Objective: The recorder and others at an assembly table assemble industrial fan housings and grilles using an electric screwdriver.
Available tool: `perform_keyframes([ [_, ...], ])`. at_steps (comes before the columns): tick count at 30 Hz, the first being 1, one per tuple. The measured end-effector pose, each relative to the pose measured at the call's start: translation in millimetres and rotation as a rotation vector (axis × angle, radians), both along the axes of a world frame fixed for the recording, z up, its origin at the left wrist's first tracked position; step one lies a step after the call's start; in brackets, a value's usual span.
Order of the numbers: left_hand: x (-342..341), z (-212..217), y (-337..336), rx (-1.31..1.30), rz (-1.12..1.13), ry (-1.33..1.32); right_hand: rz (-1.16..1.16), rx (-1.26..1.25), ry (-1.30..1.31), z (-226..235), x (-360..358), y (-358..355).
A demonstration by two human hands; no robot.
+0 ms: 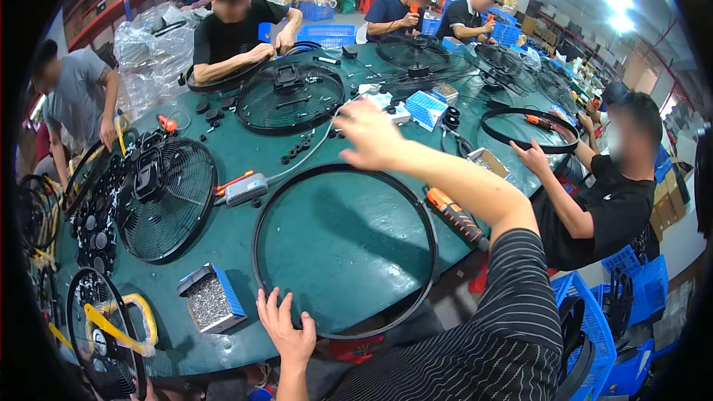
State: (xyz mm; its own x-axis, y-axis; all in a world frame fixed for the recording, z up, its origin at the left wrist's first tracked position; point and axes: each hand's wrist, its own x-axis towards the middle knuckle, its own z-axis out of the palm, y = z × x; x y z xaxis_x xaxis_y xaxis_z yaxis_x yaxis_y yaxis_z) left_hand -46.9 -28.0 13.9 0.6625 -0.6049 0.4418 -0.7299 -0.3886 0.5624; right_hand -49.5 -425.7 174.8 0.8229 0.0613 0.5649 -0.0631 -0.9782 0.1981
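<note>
A large black hoop (434, 241) lies on the green table (349, 230) in front of me, its near side reaching past the table edge. My left hand (286, 325) rests at the hoop's near left rim, fingers spread. Stretched over the hoop's far side, my right hand (369, 134) has its fingers apart and looks slightly blurred; I see nothing held in it. Close to its fingers runs a grey cable (316, 150) from a grey power box (246, 189). Right of the hoop lies an orange-and-black power screwdriver (454, 217).
An open box of small screws (210, 302) stands left of my left hand. Round fan grilles (167, 197) lie to the left and farther back (290, 98). A co-worker (609, 186) at right holds another black hoop (486, 132). Blue crates (587, 334) stand at lower right.
</note>
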Motion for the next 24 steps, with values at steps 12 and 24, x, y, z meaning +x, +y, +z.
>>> perform_keyframes([
  [12,-8,4,2,-0.13,0.109,0.04,-0.87,-0.3,-0.122,-18,-122,-261],
  [24,-3,7,-4,-0.185,0.141,0.027,-0.605,-0.282,0.083,-70,-7,-372],
])
